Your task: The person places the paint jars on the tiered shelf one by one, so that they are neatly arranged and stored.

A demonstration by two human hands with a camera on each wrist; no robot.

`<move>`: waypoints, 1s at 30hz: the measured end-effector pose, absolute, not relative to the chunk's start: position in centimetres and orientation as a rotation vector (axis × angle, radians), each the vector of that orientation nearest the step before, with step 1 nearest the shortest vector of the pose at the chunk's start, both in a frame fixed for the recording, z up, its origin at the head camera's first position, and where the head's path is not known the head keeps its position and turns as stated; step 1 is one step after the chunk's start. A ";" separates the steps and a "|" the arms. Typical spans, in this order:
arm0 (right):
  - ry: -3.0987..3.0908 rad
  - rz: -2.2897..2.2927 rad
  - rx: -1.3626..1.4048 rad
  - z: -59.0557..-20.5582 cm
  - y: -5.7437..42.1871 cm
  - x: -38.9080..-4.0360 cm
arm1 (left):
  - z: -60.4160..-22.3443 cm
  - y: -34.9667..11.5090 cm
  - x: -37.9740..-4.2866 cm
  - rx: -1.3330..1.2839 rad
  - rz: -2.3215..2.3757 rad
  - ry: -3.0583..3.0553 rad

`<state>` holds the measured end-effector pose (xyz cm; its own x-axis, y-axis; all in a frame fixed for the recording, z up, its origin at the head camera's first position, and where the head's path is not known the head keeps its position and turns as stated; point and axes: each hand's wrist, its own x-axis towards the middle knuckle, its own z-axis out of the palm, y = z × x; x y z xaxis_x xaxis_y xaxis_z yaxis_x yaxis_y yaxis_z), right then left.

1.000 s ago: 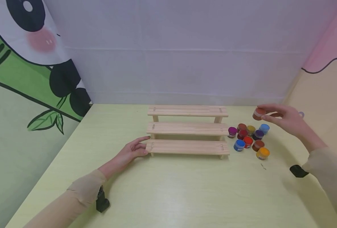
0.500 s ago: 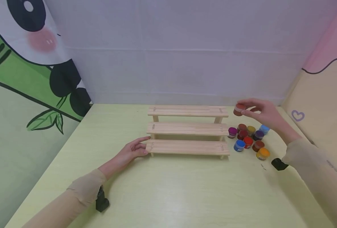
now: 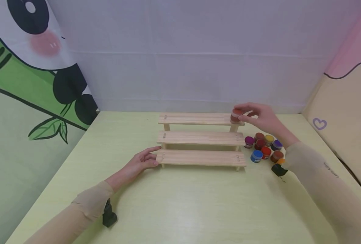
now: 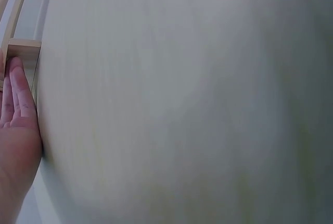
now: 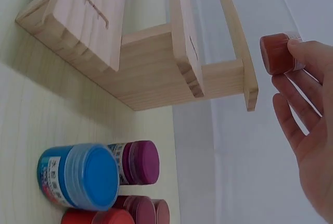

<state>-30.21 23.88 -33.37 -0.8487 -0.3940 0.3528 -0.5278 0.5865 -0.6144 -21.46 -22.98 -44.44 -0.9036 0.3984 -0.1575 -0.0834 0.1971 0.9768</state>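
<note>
A three-tier wooden display stand (image 3: 200,138) stands on the table. My left hand (image 3: 137,162) holds the left end of its lowest tier, with thumb at the front edge and index finger at the back. In the left wrist view its fingers (image 4: 20,86) reach to the wood. My right hand (image 3: 259,117) pinches a small brown paint jar (image 3: 236,115) between thumb and fingers. In the head view that jar overlaps the right end of the top tier. The right wrist view shows the jar (image 5: 278,53) tilted by the camera, close to the top board's end.
Right of the stand, several paint jars cluster, among them a blue jar (image 3: 256,156), a purple jar (image 3: 248,141) and a red jar (image 3: 265,152). My right sleeve (image 3: 308,162) partly covers the orange jar (image 3: 280,161). A pale cloth wall (image 3: 198,67) rises behind the table.
My right hand has carried the brown paint jar leftward from above the jar cluster to the top tier's right end. The left hand and the stand have stayed put.
</note>
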 end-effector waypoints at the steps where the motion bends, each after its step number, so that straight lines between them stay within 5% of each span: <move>1: -2.633 1.110 0.784 -33.3 23.5 -30.4 | -44.4 -23.0 -21.5 0.292 1.756 2.101; 19: -2.580 1.314 0.925 -30.9 15.8 -30.4 | -44.7 -23.2 -21.6 0.331 1.768 2.094; 30: -2.524 1.456 1.005 -32.9 11.6 -32.8 | -44.5 -23.3 -21.5 0.322 1.773 2.087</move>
<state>-32.78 11.56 -32.86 -0.7860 -0.5053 0.3560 -0.5612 0.3418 -0.7538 -21.51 -23.26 -44.54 -0.9008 0.4115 -0.1388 -0.0704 0.1770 0.9817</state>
